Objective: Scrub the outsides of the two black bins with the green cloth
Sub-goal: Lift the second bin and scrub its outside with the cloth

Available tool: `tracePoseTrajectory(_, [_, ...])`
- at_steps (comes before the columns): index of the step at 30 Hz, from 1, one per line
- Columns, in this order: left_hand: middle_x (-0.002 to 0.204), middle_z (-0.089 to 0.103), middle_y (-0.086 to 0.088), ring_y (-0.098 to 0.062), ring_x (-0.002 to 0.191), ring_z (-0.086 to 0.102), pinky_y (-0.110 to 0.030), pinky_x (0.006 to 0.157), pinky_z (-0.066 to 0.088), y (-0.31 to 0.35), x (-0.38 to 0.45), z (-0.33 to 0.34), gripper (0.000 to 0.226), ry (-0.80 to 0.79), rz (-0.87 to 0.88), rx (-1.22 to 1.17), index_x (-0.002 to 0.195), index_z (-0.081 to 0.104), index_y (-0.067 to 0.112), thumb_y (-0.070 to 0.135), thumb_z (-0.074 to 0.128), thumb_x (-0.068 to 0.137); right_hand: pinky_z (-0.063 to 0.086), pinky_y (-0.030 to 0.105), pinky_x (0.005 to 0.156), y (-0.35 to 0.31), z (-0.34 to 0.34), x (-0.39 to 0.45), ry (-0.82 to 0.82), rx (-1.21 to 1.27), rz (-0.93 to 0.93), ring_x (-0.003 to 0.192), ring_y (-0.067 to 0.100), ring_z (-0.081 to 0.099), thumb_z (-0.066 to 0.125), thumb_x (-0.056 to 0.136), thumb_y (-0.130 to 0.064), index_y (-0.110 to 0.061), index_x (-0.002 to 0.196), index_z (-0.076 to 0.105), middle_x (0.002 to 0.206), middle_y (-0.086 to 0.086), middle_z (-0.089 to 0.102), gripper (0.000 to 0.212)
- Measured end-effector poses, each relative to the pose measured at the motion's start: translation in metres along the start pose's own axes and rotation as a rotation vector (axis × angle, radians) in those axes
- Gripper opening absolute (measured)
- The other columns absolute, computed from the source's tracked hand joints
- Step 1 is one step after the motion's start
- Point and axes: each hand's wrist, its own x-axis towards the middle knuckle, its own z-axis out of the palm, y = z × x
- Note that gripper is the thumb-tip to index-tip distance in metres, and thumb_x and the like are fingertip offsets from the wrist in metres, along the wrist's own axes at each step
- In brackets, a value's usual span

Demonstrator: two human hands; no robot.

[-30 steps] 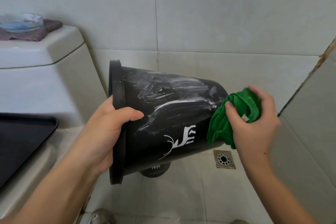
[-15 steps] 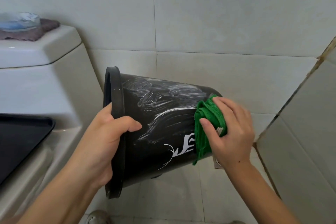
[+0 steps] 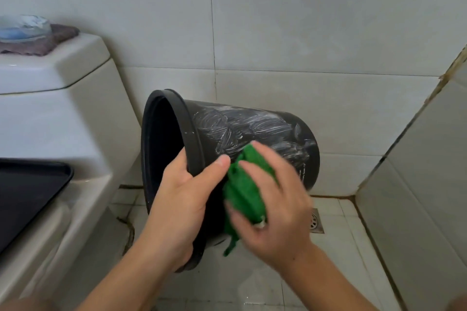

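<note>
Overhead, pale grey wall tiles [image 3: 303,20] fill the upper view and meet a lighter tiled floor [image 3: 348,255] along dark, stained grout. At the left stands a white toilet [image 3: 63,113], its cistern lid carrying a folded brownish cloth [image 3: 50,40] with a clear dish [image 3: 24,29] on top; the black seat lid [image 3: 27,194] is cut off by the left edge. Held in the air over the floor, the black bin [image 3: 252,134] lies nearly on its side: its long axis runs left to right, the open mouth turned left and slightly toward the camera, the base pointing right toward the corner. White soapy streaks cover its upper flank. The left hand [image 3: 182,199] clamps the rim, thumb outside, fingers hidden inside the mouth. The right hand [image 3: 275,207], blurred, is closed around the green cloth [image 3: 242,197] and presses it on the bin's wall just beside the left thumb. The bin's lower side is hidden by both hands. A square floor drain [image 3: 316,221] peeks out behind the right hand, partly covered.
</note>
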Motion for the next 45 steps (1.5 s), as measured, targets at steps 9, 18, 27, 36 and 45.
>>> tracePoseTrajectory(9, [0.103,0.077,-0.006,-0.023,0.094,0.075,-0.026,0.071,0.059,0.005,-0.001,-0.009,0.025,-0.041,-0.018,-0.057,0.097,0.076,0.021,0.021,0.061,0.076,0.048,0.018,0.094,0.062,-0.016,0.008,0.099,-0.028,0.448,0.11,0.007,0.054,0.057,0.086,-0.034,-0.005,0.117,0.066,0.125,0.01,0.061,0.043])
tracePoseTrajectory(18, [0.08,0.076,0.003,-0.012,0.075,0.072,-0.022,0.062,0.056,-0.002,-0.001,0.003,0.014,0.01,0.028,-0.038,0.078,0.076,0.029,0.027,0.061,0.078,0.05,0.037,0.098,-0.012,-0.005,0.013,0.049,0.033,0.018,0.113,0.031,0.062,0.059,0.085,-0.022,0.0,0.106,0.072,0.12,0.02,0.063,0.033])
tracePoseTrajectory(27, [0.101,0.078,-0.002,-0.019,0.093,0.075,-0.022,0.07,0.058,-0.003,-0.005,-0.003,0.018,-0.049,0.011,-0.018,0.094,0.076,0.025,0.025,0.068,0.078,0.043,0.011,0.094,0.058,-0.026,0.02,0.11,0.002,0.571,0.107,-0.003,0.05,0.054,0.083,-0.039,-0.01,0.114,0.069,0.122,0.003,0.063,0.045])
tracePoseTrajectory(36, [0.072,0.072,0.003,-0.014,0.069,0.069,-0.032,0.065,0.052,-0.011,-0.003,0.01,0.022,0.053,0.017,0.012,0.076,0.072,0.027,0.044,0.063,0.066,0.052,0.037,0.094,-0.015,-0.014,0.012,-0.058,0.081,-0.052,0.113,0.029,0.063,0.056,0.088,-0.024,-0.004,0.106,0.074,0.121,0.018,0.064,0.033])
tracePoseTrajectory(45, [0.096,0.078,0.002,-0.02,0.097,0.073,-0.049,0.091,0.054,-0.01,-0.001,0.012,0.015,0.026,0.016,0.04,0.088,0.076,0.031,0.039,0.069,0.078,0.052,0.041,0.091,0.007,-0.009,0.011,0.016,0.009,0.227,0.107,0.029,0.062,0.062,0.077,-0.021,-0.003,0.102,0.074,0.118,0.015,0.065,0.033])
